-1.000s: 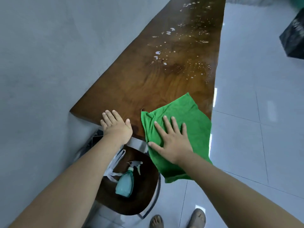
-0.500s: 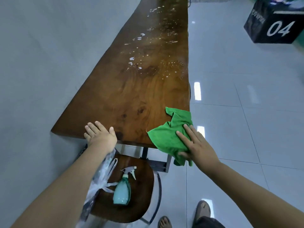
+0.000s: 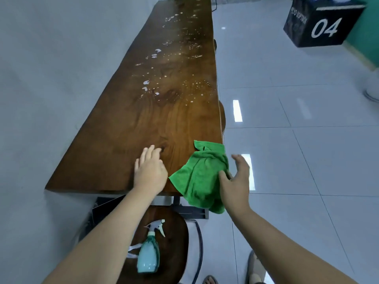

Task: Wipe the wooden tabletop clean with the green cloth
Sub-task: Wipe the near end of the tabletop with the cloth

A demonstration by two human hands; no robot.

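The long dark wooden tabletop (image 3: 143, 124) runs away from me along the wall. White foam spots and droplets (image 3: 146, 83) cover its middle and far part. The green cloth (image 3: 201, 177) lies crumpled on the near right corner, and part of it hangs over the front edge. My left hand (image 3: 149, 171) rests palm down on the wood just left of the cloth, holding nothing. My right hand (image 3: 235, 181) is at the cloth's right side beyond the table's edge. Its fingers are spread and only the thumb touches the cloth.
A grey wall (image 3: 51, 89) borders the table's left side. Below the near end stands a dark wooden stool (image 3: 178, 238) with a teal spray bottle (image 3: 148, 255) lying on it. A black cube marked 04 (image 3: 322, 23) sits on the tiled floor at far right. My feet (image 3: 209, 279) are by the stool.
My right hand has let go of the cloth and spread open beside it. My left hand has slid from the front edge onto the tabletop, close to the cloth. The cloth bunched up at the corner.
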